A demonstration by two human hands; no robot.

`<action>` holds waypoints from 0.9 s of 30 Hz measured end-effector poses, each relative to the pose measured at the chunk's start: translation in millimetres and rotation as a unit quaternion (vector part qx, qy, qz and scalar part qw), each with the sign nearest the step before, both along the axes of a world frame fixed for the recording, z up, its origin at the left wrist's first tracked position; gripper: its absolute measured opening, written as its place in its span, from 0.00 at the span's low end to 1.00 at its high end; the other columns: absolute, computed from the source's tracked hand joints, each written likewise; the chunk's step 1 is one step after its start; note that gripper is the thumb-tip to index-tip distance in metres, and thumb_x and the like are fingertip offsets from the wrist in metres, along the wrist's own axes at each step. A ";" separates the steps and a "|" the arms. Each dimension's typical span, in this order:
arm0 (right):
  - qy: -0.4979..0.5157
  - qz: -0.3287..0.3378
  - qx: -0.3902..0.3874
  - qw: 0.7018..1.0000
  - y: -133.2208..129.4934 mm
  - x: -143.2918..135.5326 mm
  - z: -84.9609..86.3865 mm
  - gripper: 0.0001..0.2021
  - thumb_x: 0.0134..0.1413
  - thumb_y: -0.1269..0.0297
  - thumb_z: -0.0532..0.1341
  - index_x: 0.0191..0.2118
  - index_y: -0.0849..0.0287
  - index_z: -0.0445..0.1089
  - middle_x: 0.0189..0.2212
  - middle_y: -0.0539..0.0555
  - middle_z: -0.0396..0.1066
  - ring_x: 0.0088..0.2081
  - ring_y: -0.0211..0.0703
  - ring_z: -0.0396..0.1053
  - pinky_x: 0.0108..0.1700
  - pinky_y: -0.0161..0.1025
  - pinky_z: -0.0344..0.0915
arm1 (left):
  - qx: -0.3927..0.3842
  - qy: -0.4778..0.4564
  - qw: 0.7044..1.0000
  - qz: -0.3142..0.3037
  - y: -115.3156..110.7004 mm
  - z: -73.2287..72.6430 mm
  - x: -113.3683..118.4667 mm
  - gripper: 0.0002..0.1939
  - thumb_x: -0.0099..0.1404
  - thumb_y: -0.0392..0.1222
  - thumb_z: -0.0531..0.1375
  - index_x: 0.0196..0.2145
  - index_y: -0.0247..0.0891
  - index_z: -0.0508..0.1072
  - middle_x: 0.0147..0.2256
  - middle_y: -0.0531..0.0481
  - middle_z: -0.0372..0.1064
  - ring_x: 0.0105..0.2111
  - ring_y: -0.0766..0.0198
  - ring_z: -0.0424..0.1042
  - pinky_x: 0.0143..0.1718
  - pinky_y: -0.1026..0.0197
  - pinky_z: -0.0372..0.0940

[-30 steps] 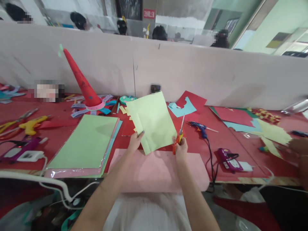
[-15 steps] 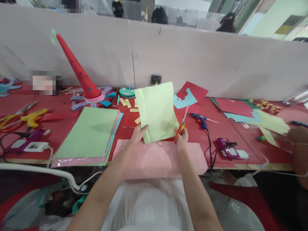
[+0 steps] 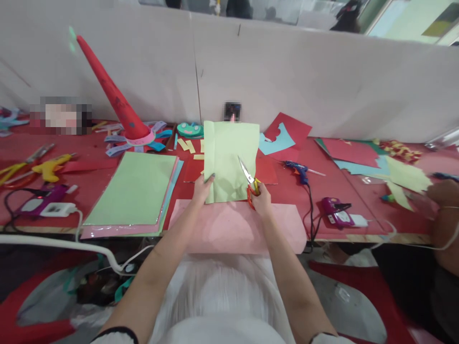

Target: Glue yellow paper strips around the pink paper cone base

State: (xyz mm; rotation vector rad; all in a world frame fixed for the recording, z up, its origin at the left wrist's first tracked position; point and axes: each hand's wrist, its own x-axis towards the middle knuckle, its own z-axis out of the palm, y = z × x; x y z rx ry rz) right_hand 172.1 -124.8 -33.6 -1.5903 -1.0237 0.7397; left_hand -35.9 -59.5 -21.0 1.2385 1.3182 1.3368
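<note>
A light green sheet of paper [image 3: 233,148] is held up over the table, with a fold line running down near its left edge. My left hand [image 3: 203,188] is closed on its lower left corner. In my right hand [image 3: 262,200] is a pair of scissors [image 3: 247,173] with orange and yellow handles. The blades look closed and point up and left, in front of the sheet's lower right part. Below the sheet, a pink sheet [image 3: 236,229] lies at the table's front edge. Small yellow paper strips [image 3: 186,145] lie behind my left hand.
On the left are a stack of coloured paper [image 3: 132,191], a red paper cone [image 3: 114,95] and a yellow glue gun [image 3: 52,167]. To the right are a blue glue gun [image 3: 297,169], a purple power socket [image 3: 337,212] and paper scraps [image 3: 358,155]. Another person's arm [image 3: 446,210] is at the right edge.
The scissors have swung left, from beside the sheet's right edge to in front of it. My right hand has moved slightly left, away from the sheet's corner, and the sheet is more upright.
</note>
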 end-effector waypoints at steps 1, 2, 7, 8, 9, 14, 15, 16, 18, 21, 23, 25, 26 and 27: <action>-0.001 -0.004 0.006 1.000 -0.1 -0.1 1.2 0.14 0.38 0.61 0.65 0.35 0.56 0.68 0.23 0.45 0.66 0.24 0.33 0.59 0.26 0.31 0.57 | 0.002 0.001 1.000 0.001 0.4 -0.9 0.1 0.13 0.55 0.47 0.64 0.36 0.37 0.75 0.38 0.44 0.76 0.44 0.51 0.72 0.48 0.55 0.65; 0.003 -0.013 0.012 1.000 -0.2 -0.1 2.4 0.13 0.39 0.59 0.65 0.34 0.56 0.67 0.23 0.45 0.65 0.24 0.33 0.59 0.26 0.31 0.57 | 0.003 0.003 1.000 0.000 0.7 -1.3 0.1 0.13 0.55 0.47 0.63 0.35 0.37 0.75 0.38 0.44 0.76 0.44 0.51 0.72 0.48 0.55 0.65; 0.059 -0.058 0.056 0.995 1.9 1.3 4.0 0.13 0.39 0.59 0.66 0.29 0.57 0.63 0.20 0.44 0.58 0.23 0.31 0.55 0.25 0.32 0.55 | -0.015 0.013 1.000 -0.005 -0.2 1.5 1.4 0.11 0.55 0.46 0.64 0.33 0.37 0.75 0.35 0.45 0.76 0.43 0.51 0.72 0.46 0.56 0.65; 0.074 -0.061 0.063 0.993 2.6 2.0 3.1 0.13 0.38 0.60 0.66 0.29 0.57 0.63 0.20 0.43 0.58 0.22 0.31 0.54 0.24 0.32 0.55 | -0.018 0.010 1.000 -0.005 -0.8 2.5 1.9 0.11 0.55 0.46 0.63 0.33 0.37 0.75 0.35 0.45 0.76 0.42 0.52 0.73 0.45 0.57 0.66; 0.086 -0.066 0.068 0.992 3.2 2.9 2.3 0.13 0.37 0.61 0.66 0.29 0.57 0.62 0.20 0.43 0.57 0.22 0.31 0.54 0.24 0.32 0.54 | -0.022 0.007 1.000 -0.005 -1.4 3.5 2.5 0.10 0.56 0.46 0.63 0.33 0.37 0.75 0.35 0.45 0.76 0.42 0.52 0.73 0.44 0.57 0.66; 0.120 -0.117 0.120 0.979 4.8 7.6 5.0 0.13 0.35 0.63 0.65 0.29 0.57 0.60 0.22 0.44 0.60 0.24 0.32 0.58 0.27 0.32 0.58 | -0.053 0.004 0.996 -0.071 -3.5 6.1 6.4 0.07 0.58 0.40 0.59 0.35 0.37 0.74 0.38 0.45 0.75 0.43 0.53 0.72 0.44 0.57 0.65; 0.124 -0.129 0.127 0.976 4.6 8.3 6.9 0.14 0.36 0.63 0.65 0.28 0.57 0.59 0.22 0.44 0.60 0.24 0.32 0.59 0.28 0.32 0.59 | -0.057 -0.001 0.994 -0.093 -3.4 5.7 7.1 0.07 0.57 0.38 0.60 0.35 0.37 0.74 0.39 0.46 0.75 0.43 0.54 0.72 0.45 0.57 0.65; 0.126 -0.142 0.130 0.973 4.3 8.9 9.0 0.14 0.36 0.63 0.65 0.28 0.57 0.58 0.22 0.44 0.59 0.24 0.32 0.59 0.28 0.33 0.60 | -0.060 -0.009 0.992 -0.112 -3.1 5.1 7.6 0.08 0.57 0.36 0.59 0.36 0.37 0.73 0.39 0.46 0.75 0.43 0.55 0.72 0.45 0.57 0.65; 0.124 -0.165 0.128 0.970 3.5 9.8 12.6 0.14 0.36 0.61 0.65 0.27 0.57 0.58 0.21 0.43 0.57 0.24 0.31 0.58 0.29 0.33 0.60 | -0.066 -0.028 0.988 -0.136 -2.1 3.1 8.0 0.09 0.56 0.34 0.59 0.37 0.37 0.73 0.40 0.47 0.75 0.42 0.56 0.73 0.45 0.56 0.65; 0.102 -0.191 0.120 0.969 3.1 10.7 14.9 0.15 0.38 0.57 0.65 0.27 0.57 0.59 0.20 0.43 0.56 0.24 0.32 0.56 0.30 0.33 0.59 | -0.045 -0.030 0.990 -0.127 -1.0 1.3 6.8 0.10 0.57 0.34 0.58 0.38 0.37 0.72 0.39 0.47 0.75 0.41 0.57 0.73 0.45 0.56 0.65; 0.086 -0.203 0.126 0.967 4.4 11.0 14.4 0.15 0.39 0.54 0.64 0.27 0.57 0.60 0.21 0.44 0.56 0.25 0.32 0.56 0.30 0.34 0.58 | -0.020 -0.016 0.994 -0.107 -0.7 3.2 5.1 0.10 0.57 0.35 0.57 0.38 0.37 0.72 0.39 0.47 0.75 0.42 0.57 0.72 0.45 0.56 0.65; 0.084 -0.192 0.135 0.968 6.8 10.4 13.5 0.16 0.40 0.51 0.62 0.28 0.57 0.60 0.22 0.44 0.56 0.26 0.33 0.57 0.31 0.34 0.58 | -0.004 -0.005 0.996 -0.088 0.1 8.6 3.1 0.09 0.58 0.36 0.57 0.38 0.36 0.72 0.39 0.47 0.74 0.41 0.57 0.72 0.45 0.56 0.65; 0.088 -0.177 0.139 0.970 7.9 9.3 13.5 0.17 0.41 0.49 0.62 0.28 0.57 0.60 0.22 0.44 0.56 0.26 0.33 0.57 0.31 0.34 0.57 | 0.002 -0.001 0.997 -0.079 1.0 12.6 2.1 0.09 0.58 0.37 0.57 0.38 0.36 0.72 0.38 0.47 0.74 0.41 0.56 0.72 0.44 0.55 0.66; 0.095 -0.157 0.139 0.973 8.6 7.7 14.0 0.18 0.41 0.48 0.61 0.28 0.57 0.59 0.22 0.44 0.56 0.26 0.33 0.57 0.30 0.34 0.57 | 0.010 0.002 0.997 -0.071 2.6 17.5 1.1 0.09 0.59 0.38 0.57 0.38 0.36 0.72 0.38 0.47 0.75 0.41 0.56 0.72 0.44 0.55 0.66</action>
